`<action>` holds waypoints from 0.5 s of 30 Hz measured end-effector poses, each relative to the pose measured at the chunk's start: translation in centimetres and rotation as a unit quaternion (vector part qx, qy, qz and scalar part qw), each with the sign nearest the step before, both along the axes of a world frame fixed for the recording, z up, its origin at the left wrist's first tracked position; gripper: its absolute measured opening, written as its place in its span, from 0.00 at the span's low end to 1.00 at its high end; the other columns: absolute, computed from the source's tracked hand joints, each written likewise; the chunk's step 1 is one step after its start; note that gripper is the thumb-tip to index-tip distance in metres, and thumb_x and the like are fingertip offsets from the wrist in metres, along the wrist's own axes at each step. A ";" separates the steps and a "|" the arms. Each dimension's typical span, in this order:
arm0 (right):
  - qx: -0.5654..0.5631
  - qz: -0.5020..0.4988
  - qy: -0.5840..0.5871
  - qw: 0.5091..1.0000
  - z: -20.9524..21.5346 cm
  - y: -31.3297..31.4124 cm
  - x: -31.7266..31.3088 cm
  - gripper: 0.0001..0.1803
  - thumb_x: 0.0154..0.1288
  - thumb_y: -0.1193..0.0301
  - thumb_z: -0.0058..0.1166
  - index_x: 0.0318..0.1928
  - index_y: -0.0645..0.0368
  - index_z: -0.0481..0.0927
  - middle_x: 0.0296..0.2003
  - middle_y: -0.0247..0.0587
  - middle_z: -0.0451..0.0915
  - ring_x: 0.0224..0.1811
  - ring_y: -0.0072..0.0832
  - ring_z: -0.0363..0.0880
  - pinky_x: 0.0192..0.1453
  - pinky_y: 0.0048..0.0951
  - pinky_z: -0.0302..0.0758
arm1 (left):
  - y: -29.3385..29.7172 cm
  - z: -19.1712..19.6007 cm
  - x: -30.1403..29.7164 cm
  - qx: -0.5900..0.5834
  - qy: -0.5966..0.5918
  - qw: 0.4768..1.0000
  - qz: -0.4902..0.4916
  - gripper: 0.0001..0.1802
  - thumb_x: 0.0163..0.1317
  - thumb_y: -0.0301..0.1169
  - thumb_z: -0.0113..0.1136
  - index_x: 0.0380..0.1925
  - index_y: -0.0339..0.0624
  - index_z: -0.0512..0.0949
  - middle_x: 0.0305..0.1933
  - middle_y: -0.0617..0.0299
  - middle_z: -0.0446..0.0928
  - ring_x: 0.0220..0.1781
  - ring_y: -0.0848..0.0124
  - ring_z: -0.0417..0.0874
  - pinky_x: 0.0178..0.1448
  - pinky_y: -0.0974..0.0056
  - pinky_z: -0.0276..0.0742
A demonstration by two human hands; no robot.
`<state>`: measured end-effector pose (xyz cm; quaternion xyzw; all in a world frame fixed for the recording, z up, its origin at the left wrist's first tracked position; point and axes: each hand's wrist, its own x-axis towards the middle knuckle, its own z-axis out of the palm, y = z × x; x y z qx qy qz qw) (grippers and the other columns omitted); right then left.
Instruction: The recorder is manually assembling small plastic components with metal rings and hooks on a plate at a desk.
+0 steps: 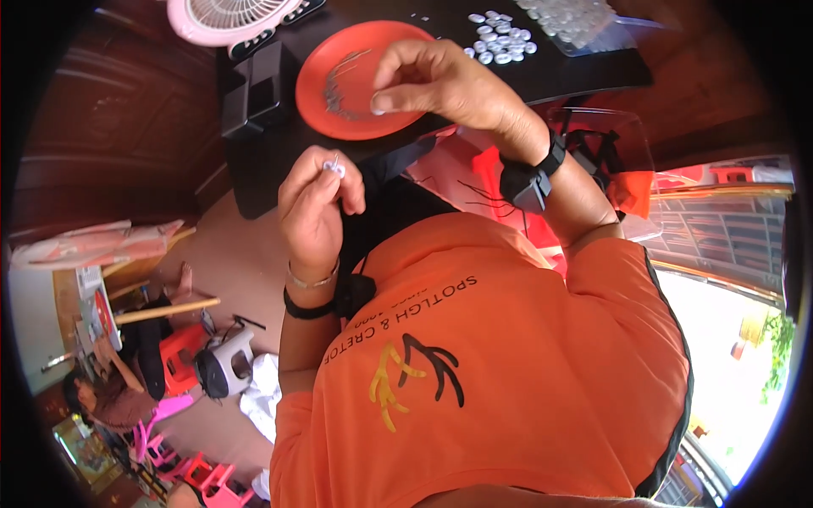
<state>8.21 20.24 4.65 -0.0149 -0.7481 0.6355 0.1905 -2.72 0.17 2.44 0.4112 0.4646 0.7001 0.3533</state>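
My left hand (pixel 315 203) is closed, pinching a small whitish plastic piece (pixel 335 169) between thumb and finger, in front of the dark table's near edge. A thin metal bit seems to stick up from that piece. Over the right side of an orange-red plate (pixel 309 103), my right hand (pixel 453 85) curves with its thumb and finger brought together. Whatever those fingertips hold is too small to make out. Thin grey metal pins or wires (pixel 332 91) lie in a curved heap on the plate. Beyond my right hand, several small white oval pieces (pixel 501 38) are scattered on the table.
A clear bag (pixel 569 24) of similar white pieces lies at the far right of the table. On the left are a dark box-like object (pixel 256 89) and a pink fan (pixel 227 19). Another person (pixel 118 402) sits at the lower left, near a red stool (pixel 181 356).
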 end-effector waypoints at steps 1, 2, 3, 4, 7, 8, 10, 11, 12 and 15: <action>-0.035 0.019 0.020 0.999 -1.0 -1.2 -0.8 0.05 0.62 0.77 0.60 0.38 0.62 0.79 0.34 0.30 0.80 0.38 0.16 0.78 0.45 0.19 0.75 | 0.2 0.2 0.2 0.013 -0.015 1.000 -0.006 0.13 0.65 0.34 0.45 0.26 0.36 0.68 0.22 0.56 0.70 0.21 0.73 0.68 0.27 0.72 0.60; -0.070 0.033 0.030 0.997 -1.3 -2.4 -1.4 0.06 0.62 0.76 0.60 0.39 0.62 0.80 0.33 0.30 0.81 0.38 0.17 0.78 0.46 0.20 0.75 | 0.3 0.3 0.1 0.021 -0.015 1.000 -0.001 0.13 0.65 0.34 0.44 0.27 0.36 0.68 0.24 0.54 0.71 0.22 0.71 0.70 0.27 0.71 0.63; -0.104 0.048 0.040 0.993 -1.5 -3.5 -1.7 0.07 0.62 0.75 0.61 0.40 0.62 0.81 0.33 0.31 0.81 0.38 0.17 0.78 0.47 0.21 0.75 | 0.2 0.2 0.0 0.031 -0.024 0.999 0.013 0.13 0.65 0.34 0.44 0.27 0.36 0.68 0.23 0.54 0.71 0.22 0.70 0.70 0.27 0.71 0.63; -0.109 0.041 0.041 0.992 -1.7 -4.5 -1.9 0.07 0.63 0.74 0.59 0.41 0.63 0.81 0.34 0.31 0.81 0.39 0.17 0.78 0.47 0.20 0.76 | 0.1 0.1 -0.1 0.041 -0.033 0.998 0.027 0.12 0.65 0.34 0.44 0.27 0.36 0.68 0.23 0.54 0.71 0.22 0.70 0.70 0.27 0.71 0.63; -0.141 0.035 0.070 0.987 -2.6 -6.1 -2.4 0.09 0.63 0.73 0.60 0.42 0.62 0.81 0.34 0.31 0.82 0.38 0.17 0.79 0.45 0.20 0.76 | -0.8 -0.3 -0.6 0.065 -0.033 0.996 0.050 0.12 0.65 0.34 0.43 0.28 0.37 0.68 0.22 0.54 0.70 0.22 0.69 0.69 0.27 0.70 0.63; -0.148 0.039 0.069 0.986 -2.8 -6.1 -2.5 0.09 0.63 0.73 0.60 0.42 0.62 0.81 0.34 0.31 0.82 0.38 0.17 0.79 0.45 0.20 0.76 | -0.9 -0.4 -0.7 0.078 -0.040 0.995 0.056 0.12 0.65 0.34 0.43 0.28 0.37 0.68 0.22 0.54 0.69 0.22 0.68 0.69 0.26 0.70 0.63; -0.174 0.072 0.033 0.982 -3.1 -6.1 -2.6 0.10 0.63 0.71 0.60 0.44 0.62 0.82 0.33 0.32 0.82 0.37 0.17 0.80 0.42 0.20 0.77 | -1.1 -0.5 -0.9 0.073 -0.044 0.994 0.065 0.12 0.65 0.34 0.43 0.27 0.37 0.67 0.22 0.55 0.69 0.22 0.68 0.69 0.26 0.69 0.63; -0.176 0.072 0.033 0.981 -3.3 -6.1 -2.6 0.10 0.63 0.71 0.60 0.44 0.62 0.82 0.33 0.32 0.82 0.37 0.17 0.80 0.42 0.20 0.77 | -1.2 -0.5 -0.9 0.076 -0.046 0.994 0.067 0.12 0.65 0.34 0.43 0.27 0.37 0.67 0.22 0.55 0.69 0.22 0.68 0.69 0.26 0.69 0.63; -0.192 0.075 0.032 0.978 -3.5 -6.2 -2.6 0.11 0.63 0.71 0.60 0.44 0.62 0.82 0.33 0.33 0.83 0.36 0.17 0.80 0.40 0.20 0.77 | -1.3 -0.5 -0.9 0.074 -0.046 0.994 0.067 0.12 0.65 0.34 0.43 0.27 0.37 0.67 0.22 0.55 0.69 0.22 0.68 0.69 0.26 0.69 0.63; -0.203 0.076 0.031 0.976 -3.8 -6.4 -2.6 0.11 0.64 0.70 0.60 0.45 0.62 0.82 0.33 0.34 0.83 0.34 0.17 0.80 0.39 0.19 0.78 | -1.5 -0.5 -1.0 0.067 -0.050 0.994 0.070 0.12 0.65 0.34 0.43 0.27 0.38 0.67 0.22 0.55 0.69 0.22 0.69 0.69 0.26 0.69 0.63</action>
